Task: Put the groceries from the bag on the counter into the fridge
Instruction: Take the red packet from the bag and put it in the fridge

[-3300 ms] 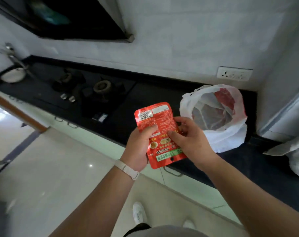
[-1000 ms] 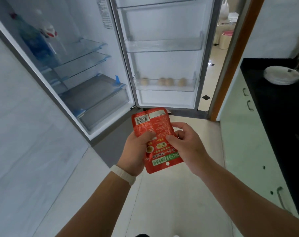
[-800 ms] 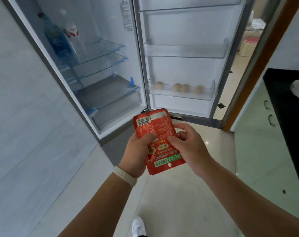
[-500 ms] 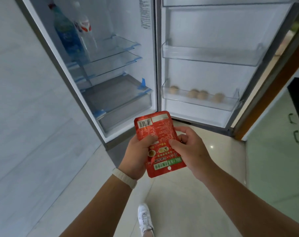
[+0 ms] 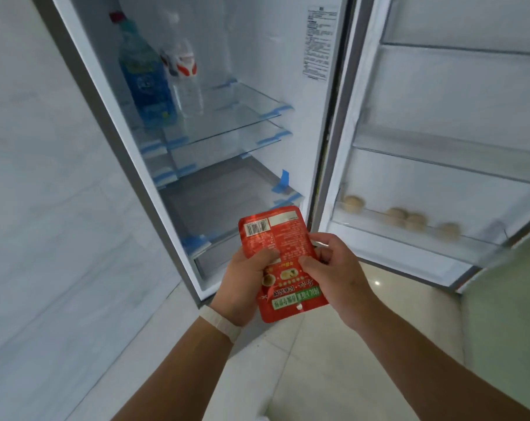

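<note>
Holding a flat red foil food pouch [image 5: 280, 262], left hand [image 5: 245, 287] and right hand [image 5: 333, 275] both grip it before the open white fridge [image 5: 257, 71]; pale tiled floor [image 5: 333, 360] below; round items [image 5: 403, 218], possibly eggs, in door rack.

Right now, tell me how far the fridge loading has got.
Done: the fridge door stands open, and two bottles stand on a glass shelf. In hand: the left hand and right hand hold a red pouch before the fridge. Left: placing it inside; the bag is out of view.
</note>
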